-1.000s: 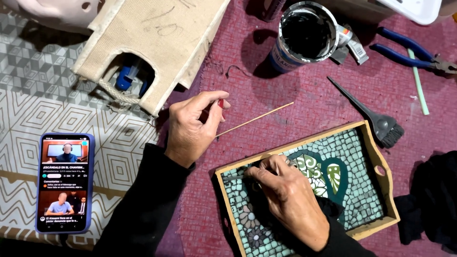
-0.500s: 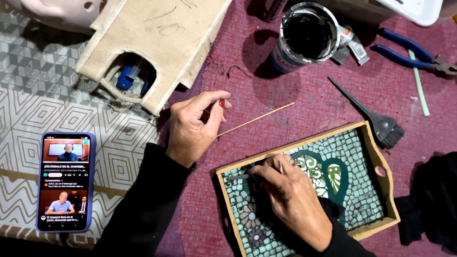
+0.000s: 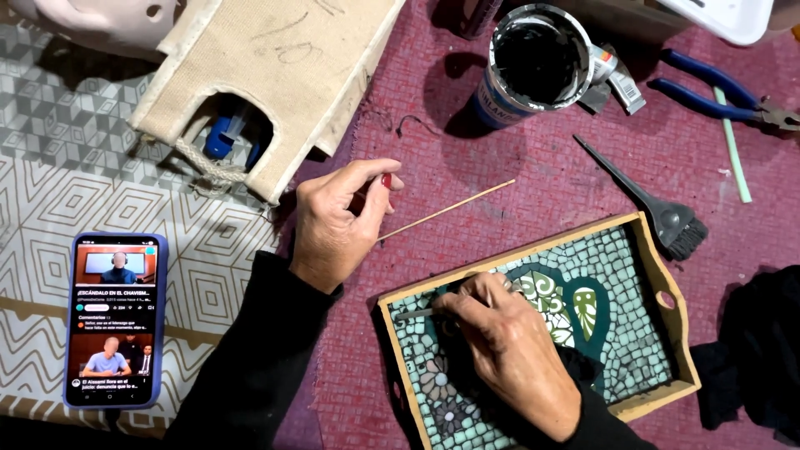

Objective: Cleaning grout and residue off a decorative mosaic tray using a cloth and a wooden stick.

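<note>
Head view: our right hand (image 3: 512,354) pinches a thin tool (image 3: 414,314) on the mosaic tray (image 3: 667,287); left of the tray, left hand (image 3: 337,225) pinches a skewer (image 3: 450,208). A slip could scratch or loosen tiles.

The left hand (image 3: 337,225) pinches a thin wooden stick (image 3: 446,210) while the right hand (image 3: 508,354) presses a small tool (image 3: 414,314) into the mosaic tray (image 3: 667,275).

My right hand (image 3: 512,358) on the tray (image 3: 667,333), front right; my left hand (image 3: 337,221) left of it, stick (image 3: 450,208) between; phone (image 3: 114,321) far left; can (image 3: 533,62) behind tray; brush (image 3: 650,200) right of stick; pliers (image 3: 725,92) back right; bag (image 3: 275,75) back left.
</note>
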